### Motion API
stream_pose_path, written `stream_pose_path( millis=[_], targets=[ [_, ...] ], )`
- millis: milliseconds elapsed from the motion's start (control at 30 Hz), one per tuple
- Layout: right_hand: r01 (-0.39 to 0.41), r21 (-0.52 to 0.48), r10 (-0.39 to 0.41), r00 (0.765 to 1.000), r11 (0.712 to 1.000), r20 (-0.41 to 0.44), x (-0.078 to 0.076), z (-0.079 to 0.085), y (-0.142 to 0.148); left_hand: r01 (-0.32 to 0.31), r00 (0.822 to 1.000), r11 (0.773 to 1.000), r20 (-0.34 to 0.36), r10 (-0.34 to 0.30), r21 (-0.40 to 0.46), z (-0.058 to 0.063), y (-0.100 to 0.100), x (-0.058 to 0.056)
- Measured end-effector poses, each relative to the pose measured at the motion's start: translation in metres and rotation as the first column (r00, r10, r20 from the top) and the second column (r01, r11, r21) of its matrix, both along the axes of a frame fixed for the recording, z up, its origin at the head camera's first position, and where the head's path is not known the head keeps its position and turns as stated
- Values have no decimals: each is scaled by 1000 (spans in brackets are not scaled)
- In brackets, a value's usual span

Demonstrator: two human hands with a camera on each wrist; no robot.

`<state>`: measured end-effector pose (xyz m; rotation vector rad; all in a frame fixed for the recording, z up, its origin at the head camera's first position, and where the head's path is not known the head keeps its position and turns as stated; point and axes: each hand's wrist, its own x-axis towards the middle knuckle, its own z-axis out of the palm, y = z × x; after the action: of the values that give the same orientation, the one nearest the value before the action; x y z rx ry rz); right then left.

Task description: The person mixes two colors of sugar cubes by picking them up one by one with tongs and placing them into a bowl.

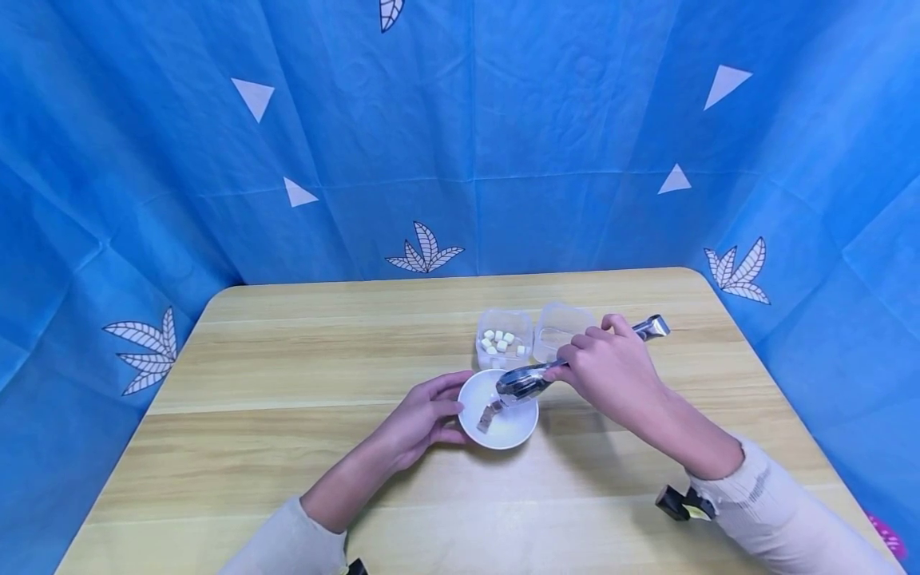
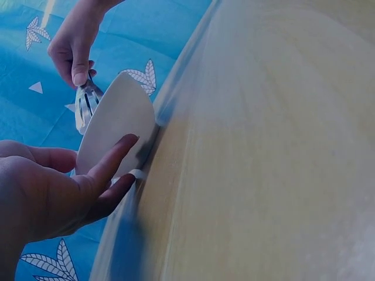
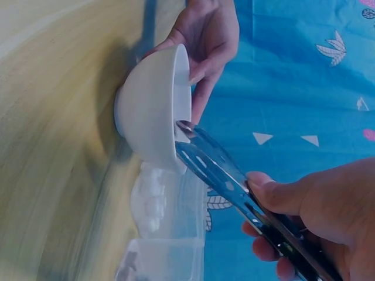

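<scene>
A white bowl [image 1: 514, 429] stands on the table, its mouth facing up. My left hand [image 1: 424, 415] holds it from the left, thumb at the rim and fingers along the outer wall [image 2: 120, 126]. In my right hand [image 1: 611, 371] is a pair of metal tongs [image 1: 525, 383], gripped midway along its arms. The tongs slant down to the left, and their scalloped ends reach over the rim into the bowl. Small brown pieces [image 1: 487, 418] show inside the bowl just below the tong tips. In the right wrist view the tong ends [image 3: 199, 155] overlap the bowl's rim.
Behind the bowl stands a clear plastic container [image 1: 506, 316] with several small white cubes [image 1: 501, 346]. A second clear container [image 1: 564, 315] sits right beside it, partly hidden by the right hand and tongs. The wooden table [image 1: 302, 351] ends at a blue patterned curtain [image 1: 546, 120].
</scene>
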<state>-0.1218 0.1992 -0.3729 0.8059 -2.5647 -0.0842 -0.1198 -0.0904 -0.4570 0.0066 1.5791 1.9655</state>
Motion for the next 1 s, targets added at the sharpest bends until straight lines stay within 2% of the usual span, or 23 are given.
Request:
stream_pose_path(
  millis=[200,433,700,1000],
  targets=[
    [4,-16,-4,1000,1000,15,-3,4,1,0,1000,1000,-7,0,-10,3,1,-2],
    [25,-50,-25,1000,998,-2,-7,20,10,-1,1000,1000,2,1,-9,2,0,-4],
    [33,-104,-39,998,994,-52,-19,33,27,-6,1000,1000,-5,6,-5,-1,-2,-2],
    [73,-100,-81,993,992,-82,-34,38,46,-5,1000,1000,-5,5,-5,-3,-1,-2]
  ],
)
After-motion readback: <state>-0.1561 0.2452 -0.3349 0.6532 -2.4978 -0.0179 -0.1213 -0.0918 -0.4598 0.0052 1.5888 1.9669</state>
